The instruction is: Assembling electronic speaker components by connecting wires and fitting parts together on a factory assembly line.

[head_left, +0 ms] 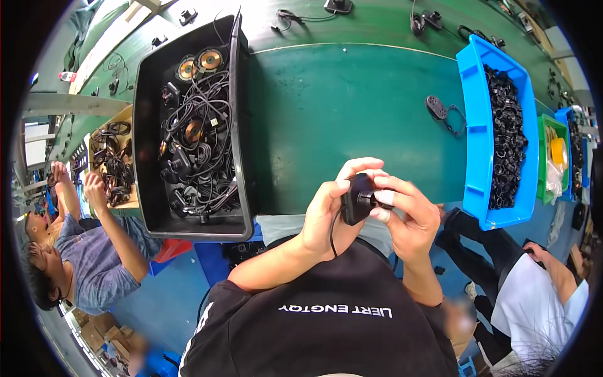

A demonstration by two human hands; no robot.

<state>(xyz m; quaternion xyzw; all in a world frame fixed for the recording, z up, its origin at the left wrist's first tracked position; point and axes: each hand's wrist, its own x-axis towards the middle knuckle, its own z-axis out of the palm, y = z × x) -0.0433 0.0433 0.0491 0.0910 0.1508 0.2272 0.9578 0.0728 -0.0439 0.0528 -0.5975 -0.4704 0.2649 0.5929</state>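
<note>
Close in front of my chest, my left hand [323,217] grips a black camera-like device [357,200] with a flat, rounded body. Its thin black cable [332,235] hangs down along my palm. From the other side, my right hand [411,220] pinches a small black cylindrical part [383,198] between thumb and fingers, against the stub on the device's face. Whether that part is separate from the device or fixed to it, I cannot tell. Both hands are just over the near edge of the green table [301,132].
A black bin [244,157] of cabled devices and copper-coloured discs stands left; a blue bin [475,135] of small black rings stands right. Beside it lies a black oval piece [435,107] with a loop. Co-workers [103,270] sit on either side. More cabled devices [339,6] lie across the back.
</note>
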